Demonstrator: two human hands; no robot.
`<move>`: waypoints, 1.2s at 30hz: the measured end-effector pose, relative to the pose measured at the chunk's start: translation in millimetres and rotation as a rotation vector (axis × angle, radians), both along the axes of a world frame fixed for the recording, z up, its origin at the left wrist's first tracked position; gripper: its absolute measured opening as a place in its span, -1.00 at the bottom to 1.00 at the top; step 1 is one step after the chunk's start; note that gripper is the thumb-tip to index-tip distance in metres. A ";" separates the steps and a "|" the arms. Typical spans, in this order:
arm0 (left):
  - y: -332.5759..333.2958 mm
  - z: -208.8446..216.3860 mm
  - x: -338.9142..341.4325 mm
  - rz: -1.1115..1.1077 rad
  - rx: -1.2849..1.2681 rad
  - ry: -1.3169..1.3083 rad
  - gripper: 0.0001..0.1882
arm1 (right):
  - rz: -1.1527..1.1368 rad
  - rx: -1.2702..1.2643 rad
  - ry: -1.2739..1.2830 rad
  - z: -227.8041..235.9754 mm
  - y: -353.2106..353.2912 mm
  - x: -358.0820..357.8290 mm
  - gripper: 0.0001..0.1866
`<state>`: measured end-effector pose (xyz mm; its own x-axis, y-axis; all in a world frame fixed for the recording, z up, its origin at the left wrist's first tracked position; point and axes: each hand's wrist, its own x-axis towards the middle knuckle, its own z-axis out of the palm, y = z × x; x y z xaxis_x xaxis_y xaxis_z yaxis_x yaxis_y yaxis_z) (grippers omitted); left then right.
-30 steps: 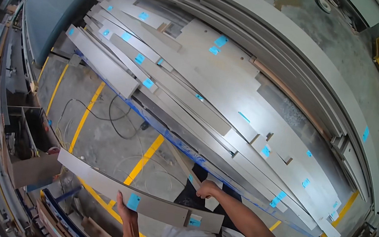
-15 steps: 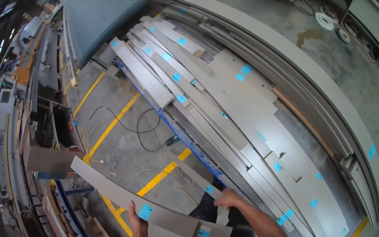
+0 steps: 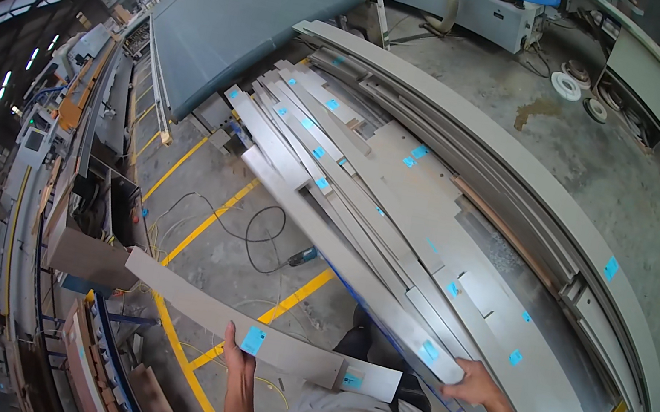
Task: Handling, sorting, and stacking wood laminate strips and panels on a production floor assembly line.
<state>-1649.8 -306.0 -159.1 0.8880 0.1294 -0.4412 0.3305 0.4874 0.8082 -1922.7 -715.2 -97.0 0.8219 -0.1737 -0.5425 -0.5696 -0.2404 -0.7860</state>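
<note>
The right hand (image 3: 476, 384) had its grip closed around the near end of a long, narrow, pale grey board (image 3: 340, 249), beside a bright blue paper label (image 3: 430, 350). From that grip the board's long axis ran away to the upper left, along the near side of a broad stack of flat grey panels (image 3: 413, 198); whether the 2 touched could not be told. The right arm reached outward, its forearm slanting up and left to the wrist. The left hand (image 3: 241, 358), well apart from that end, held a 2nd board, long, flat and grey-brown (image 3: 194, 301), thumb upright against its face, fingers hidden. This board lay across the body's front, a short pale flat piece (image 3: 377, 383) at its right end.
</note>
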 end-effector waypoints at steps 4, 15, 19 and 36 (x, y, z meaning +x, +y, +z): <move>-27.0 5.9 22.2 -0.025 -0.069 -0.005 -0.63 | -0.062 -0.186 -0.082 -23.0 -5.7 60.2 -0.50; -60.4 -8.6 187.2 -0.151 -0.009 0.035 -0.55 | -0.056 -0.236 -0.069 -138.7 -62.5 261.3 -0.46; -74.9 -2.2 242.0 -0.196 0.043 0.077 -0.52 | 0.029 -0.398 0.058 -123.7 -84.2 302.7 -0.47; -76.3 -18.0 317.3 -0.313 0.112 0.137 -0.51 | -0.669 -0.744 0.429 -232.5 -189.3 383.1 -0.01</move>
<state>-1332.5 -382.4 -177.1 0.8256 -0.0851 -0.5578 0.5591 0.2561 0.7886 -1539.6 -904.5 -329.5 0.2059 -0.9193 -0.3353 -0.9544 -0.1130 -0.2762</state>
